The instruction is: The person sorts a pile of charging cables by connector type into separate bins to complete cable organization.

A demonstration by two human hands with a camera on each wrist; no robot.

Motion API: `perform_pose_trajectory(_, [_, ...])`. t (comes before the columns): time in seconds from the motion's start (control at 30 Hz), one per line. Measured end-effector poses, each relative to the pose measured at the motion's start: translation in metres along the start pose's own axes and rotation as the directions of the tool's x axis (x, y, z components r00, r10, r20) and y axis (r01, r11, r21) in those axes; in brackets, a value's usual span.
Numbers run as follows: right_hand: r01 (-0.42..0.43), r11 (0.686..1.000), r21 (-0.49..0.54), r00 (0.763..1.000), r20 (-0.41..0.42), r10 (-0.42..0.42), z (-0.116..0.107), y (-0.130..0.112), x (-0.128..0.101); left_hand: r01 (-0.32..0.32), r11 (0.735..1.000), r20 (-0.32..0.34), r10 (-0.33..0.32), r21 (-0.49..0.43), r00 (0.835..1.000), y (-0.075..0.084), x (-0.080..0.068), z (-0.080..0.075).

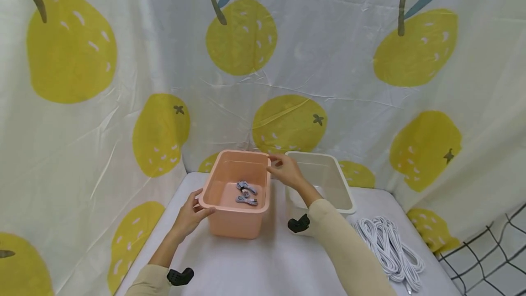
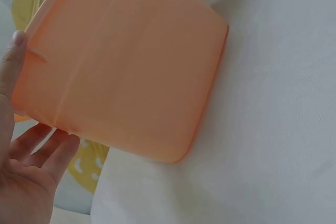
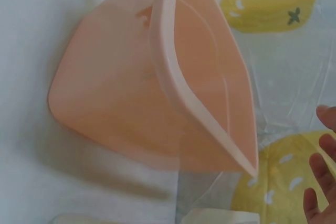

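An orange plastic bin (image 1: 236, 223) stands on the white-covered table, with coiled grey cables (image 1: 246, 200) lying inside on its floor. My left hand (image 1: 190, 214) grips its near left corner; in the left wrist view the thumb (image 2: 14, 59) lies along the rim and the fingertips (image 2: 67, 148) come up against the wall below. At the far right corner is my right hand (image 1: 287, 171), thumb and forefinger spread at the rim. The right wrist view shows those fingers (image 3: 323, 169) loosely extended, with a gap between them and the bin's corner (image 3: 251, 169).
Close to the right of the orange bin stands a cream bin (image 1: 349, 204), partly behind my right forearm. A bundle of white cable (image 1: 388, 245) lies on the table's right side. A fruit-patterned curtain (image 1: 328, 58) hangs behind; black netting (image 1: 493, 250) is at lower right.
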State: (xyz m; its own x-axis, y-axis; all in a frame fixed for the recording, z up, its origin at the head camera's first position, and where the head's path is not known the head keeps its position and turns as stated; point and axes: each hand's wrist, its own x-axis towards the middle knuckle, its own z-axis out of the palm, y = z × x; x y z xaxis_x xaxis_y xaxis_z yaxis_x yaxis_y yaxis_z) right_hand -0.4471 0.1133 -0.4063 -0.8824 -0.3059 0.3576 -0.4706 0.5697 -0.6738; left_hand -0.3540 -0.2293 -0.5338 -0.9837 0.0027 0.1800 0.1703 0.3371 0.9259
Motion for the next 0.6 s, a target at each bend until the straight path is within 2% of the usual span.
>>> perform_pose_trajectory(0.17, [0.03, 0.999, -0.016, 1.0, -0.007, -0.03, -0.008, 0.007, -0.006, -0.012, 0.999, -0.03, 0.013, 0.047, 0.999, 0.004, -0.001, -0.005])
perform_pose_trajectory(0.3, [0.039, 0.999, -0.014, 0.999, -0.013, -0.039, -0.015, 0.011, -0.011, -0.076, 0.987, -0.072, 0.086, 0.138, 0.994, 0.014, -0.002, -0.011])
perform_pose_trajectory(0.43, [0.003, 1.0, -0.011, 1.0, -0.029, -0.003, -0.021, 0.014, -0.015, -0.172, 0.971, -0.111, 0.192, 0.168, 0.975, 0.025, 0.0, -0.013])
perform_pose_trajectory(0.6, [-0.026, 1.0, -0.012, 0.999, -0.031, 0.026, -0.028, 0.016, -0.018, -0.258, 0.949, -0.162, 0.287, 0.181, 0.944, 0.04, 0.008, -0.012])
